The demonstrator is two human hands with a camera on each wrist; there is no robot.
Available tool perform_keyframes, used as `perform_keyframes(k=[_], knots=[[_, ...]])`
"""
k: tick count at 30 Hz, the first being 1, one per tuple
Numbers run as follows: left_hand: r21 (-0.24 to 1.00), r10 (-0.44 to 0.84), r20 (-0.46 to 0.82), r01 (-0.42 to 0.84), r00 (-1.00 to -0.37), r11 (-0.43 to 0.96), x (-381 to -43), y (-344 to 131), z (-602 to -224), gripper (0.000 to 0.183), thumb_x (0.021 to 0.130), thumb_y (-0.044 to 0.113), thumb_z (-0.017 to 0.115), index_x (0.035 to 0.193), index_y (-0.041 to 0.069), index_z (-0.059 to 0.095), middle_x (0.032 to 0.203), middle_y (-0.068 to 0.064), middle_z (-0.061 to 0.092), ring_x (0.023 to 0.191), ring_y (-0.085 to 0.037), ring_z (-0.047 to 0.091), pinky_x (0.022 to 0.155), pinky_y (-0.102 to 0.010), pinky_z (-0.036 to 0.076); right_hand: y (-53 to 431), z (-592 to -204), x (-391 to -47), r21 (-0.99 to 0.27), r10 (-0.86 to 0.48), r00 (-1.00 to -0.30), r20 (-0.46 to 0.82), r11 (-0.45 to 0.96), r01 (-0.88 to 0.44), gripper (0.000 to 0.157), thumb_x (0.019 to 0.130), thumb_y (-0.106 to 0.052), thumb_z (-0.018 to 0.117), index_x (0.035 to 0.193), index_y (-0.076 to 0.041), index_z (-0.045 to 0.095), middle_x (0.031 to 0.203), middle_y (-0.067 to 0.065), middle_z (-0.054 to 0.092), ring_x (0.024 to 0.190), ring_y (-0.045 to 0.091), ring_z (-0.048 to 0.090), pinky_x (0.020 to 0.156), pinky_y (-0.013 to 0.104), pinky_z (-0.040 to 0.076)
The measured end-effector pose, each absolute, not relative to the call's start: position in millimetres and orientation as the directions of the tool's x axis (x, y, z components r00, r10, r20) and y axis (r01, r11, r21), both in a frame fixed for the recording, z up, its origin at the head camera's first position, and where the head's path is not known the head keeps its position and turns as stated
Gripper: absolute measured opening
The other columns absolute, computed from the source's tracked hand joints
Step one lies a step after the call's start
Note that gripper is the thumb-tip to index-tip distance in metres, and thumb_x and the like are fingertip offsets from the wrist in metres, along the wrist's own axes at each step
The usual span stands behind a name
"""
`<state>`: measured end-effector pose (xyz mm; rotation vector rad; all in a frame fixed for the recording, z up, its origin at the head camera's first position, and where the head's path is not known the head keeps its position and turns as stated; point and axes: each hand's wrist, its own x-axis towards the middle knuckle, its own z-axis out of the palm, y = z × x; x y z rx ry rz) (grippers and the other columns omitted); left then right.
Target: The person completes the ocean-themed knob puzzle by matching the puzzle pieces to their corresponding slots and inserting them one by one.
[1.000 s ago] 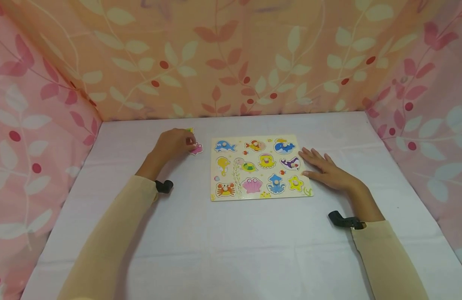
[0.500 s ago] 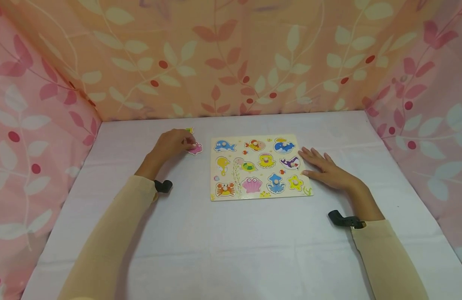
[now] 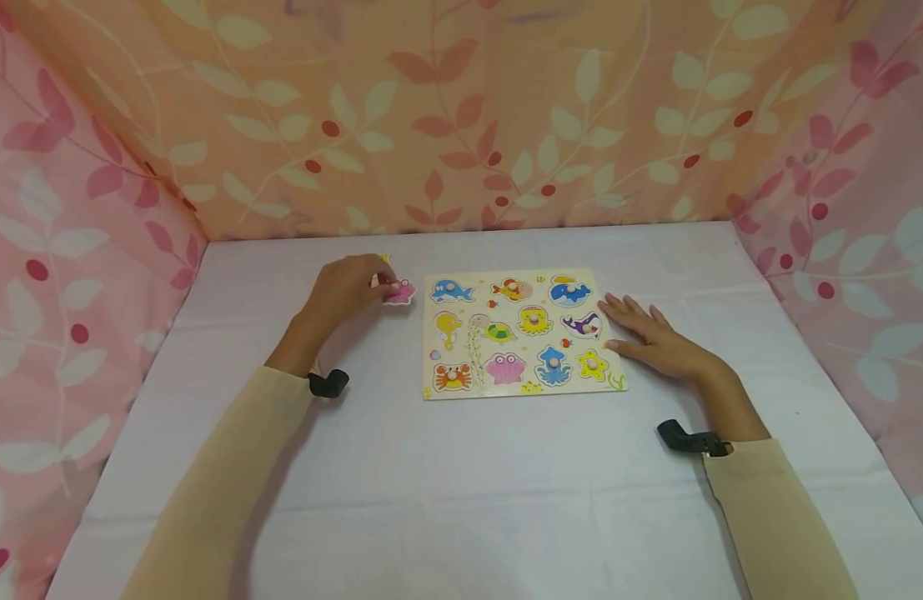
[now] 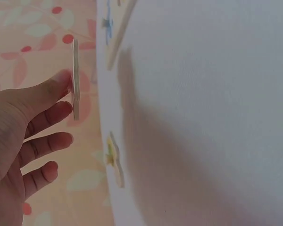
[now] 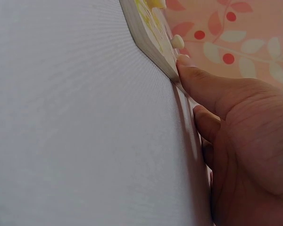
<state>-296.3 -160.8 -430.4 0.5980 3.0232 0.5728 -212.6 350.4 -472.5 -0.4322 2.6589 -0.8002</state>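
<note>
My left hand point(image 3: 348, 287) pinches a pink shell-shaped puzzle piece with eyes point(image 3: 404, 292) between thumb and fingertips. The left wrist view shows this piece point(image 4: 75, 80) edge-on, held up off the table, the other fingers loosely bent. Behind that hand, mostly hidden in the head view, lies a yellow-green piece point(image 4: 112, 157). A wooden peg puzzle board point(image 3: 523, 348) with sea animals lies to the right. My right hand point(image 3: 652, 337) lies with straight fingers at the board's right edge; its thumb point(image 5: 191, 75) touches that edge.
Knobbed pieces such as a crab point(image 3: 452, 377), a squid point(image 3: 554, 367) and a starfish point(image 3: 592, 364) sit in the board. Knobless seahorse, turtle and pink shell pictures show there too. Floral curtains point(image 3: 461, 125) stand around the white-covered table point(image 3: 491, 500).
My left hand has lifted the pink piece and moved slightly right with it toward the board. The right hand stays where it was at the board's edge.
</note>
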Motion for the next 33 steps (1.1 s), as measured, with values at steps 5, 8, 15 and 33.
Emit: perform_keyframes(k=[5,8,15,33], knots=[[0.339,0.367,0.090,0.375,-0.926,0.863,-277,-151,-420,0.025,0.089,0.039,0.078,0.102,0.018,0.077,0.095,0.001,0.069,0.083,-0.021,0.055,0.074,-0.037,0.045,351,-474,-213,-0.574,-0.377,-0.898,-0.227,0.797,-0.189,0.078,0.099,-0.048,0.060,0.163,-0.031,0.019,0.171,0.003,0.006,0.156,0.030,-0.010,0.118,0.056,-0.016],[0.332,0.361,0.092,0.370,-0.928,0.868,-266,-143,-417,0.025,0.088,0.039,0.080,0.102,0.018,0.077,0.092,0.003,0.069,0.084,-0.020,0.055,0.073,-0.036,0.046,351,-474,-214,-0.573,-0.380,-0.896,-0.232,0.797,-0.189,0.078,0.099,-0.050,0.059,0.163,-0.031,0.018,0.171,0.003,0.005,0.155,0.030,-0.011,0.118,0.056,-0.017],[0.296,0.443,0.140,0.464,-0.886,0.835,-244,-121,-415,0.023,0.086,0.038,0.081,0.098,0.019,0.077,0.086,0.007,0.067,0.080,-0.014,0.057,0.064,-0.031,0.044,351,-475,-214,-0.573,-0.369,-0.901,-0.229,0.799,-0.182,0.078,0.099,-0.049,0.060,0.163,-0.031,0.020,0.171,0.002,0.006,0.156,0.028,-0.010,0.118,0.054,-0.016],[0.213,0.580,0.085,0.583,-0.810,0.784,-197,-50,-418,0.023,0.089,0.045,0.077,0.102,0.026,0.079,0.086,0.014,0.064,0.079,-0.005,0.054,0.067,-0.022,0.046,351,-476,-212,-0.584,-0.379,-0.898,-0.224,0.790,-0.188,0.077,0.099,-0.047,0.060,0.163,-0.030,0.020,0.171,0.003,0.007,0.156,0.029,-0.010,0.118,0.054,-0.016]])
